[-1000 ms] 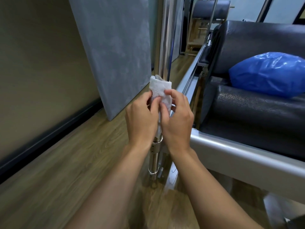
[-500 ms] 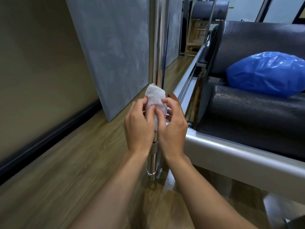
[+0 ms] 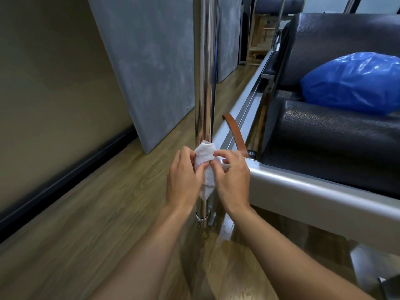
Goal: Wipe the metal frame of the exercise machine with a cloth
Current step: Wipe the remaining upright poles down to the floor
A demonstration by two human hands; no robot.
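The left hand (image 3: 184, 180) and right hand (image 3: 232, 180) pinch cloth (image 3: 204, 162) over pole (image 3: 205, 83), hiding that stretch.

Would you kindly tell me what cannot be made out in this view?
Head view: pole surface under the cloth, hidden by the cloth, left hand and right hand.
Head view: pole's top, cut off by the upper edge.
Head view: blue bag contents, hidden by opaque plastic.

A crumpled blue plastic bag (image 3: 350, 83) lies on black padded upholstery (image 3: 324, 144). A brown strap (image 3: 234, 131) curves up just left of the padding. A mottled grey panel (image 3: 151, 61) stands against the beige wall (image 3: 43, 83), its foot on the wood-plank floor (image 3: 86, 224). A dark baseboard (image 3: 65, 180) runs along the wall. Far back stands what may be a wooden rack (image 3: 259, 40), too small to tell.
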